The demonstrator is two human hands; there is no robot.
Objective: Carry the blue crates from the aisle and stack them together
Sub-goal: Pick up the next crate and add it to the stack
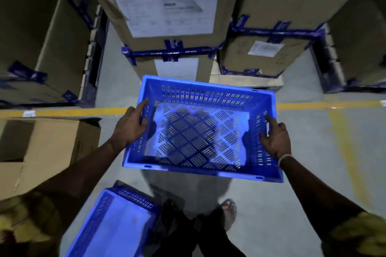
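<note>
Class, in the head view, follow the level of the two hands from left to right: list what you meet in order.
Brown cardboard box → left hand → perforated blue plastic crate → right hand → grey concrete floor → yellow painted floor line.

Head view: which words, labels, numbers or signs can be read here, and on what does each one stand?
No text can be read.
Large white paper sheet on the tall brown cardboard box: print blurred.
Small white label on the lower cardboard box to the right: blurred.
Blue packing tape around the boxes: white marks, too small.
Blue perforated plastic crate held in both hands: no marking visible.
</note>
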